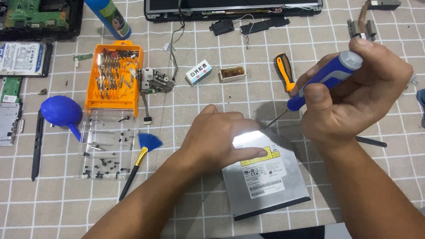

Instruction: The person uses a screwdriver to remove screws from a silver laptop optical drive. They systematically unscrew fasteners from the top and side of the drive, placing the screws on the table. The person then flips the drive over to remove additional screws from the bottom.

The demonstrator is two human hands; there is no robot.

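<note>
A flat silver optical drive [270,177] with white and yellow labels lies on the checked cloth near the front edge. My left hand [219,135] rests flat on its far left corner, fingers spread, pressing it down. My right hand [354,95] grips a blue and grey screwdriver [325,79] held at a slant; its thin shaft runs down to the drive's far edge by my left fingertips. The tip itself is too small to make out.
An orange bit holder [114,77] and a clear lid with several small screws [106,150] lie left, beside a blue blower bulb [61,111] and a blue brush [141,157]. An orange-black screwdriver [284,71], small boxes [198,72], a hard drive [22,58] and laptop parts [230,9] lie farther back.
</note>
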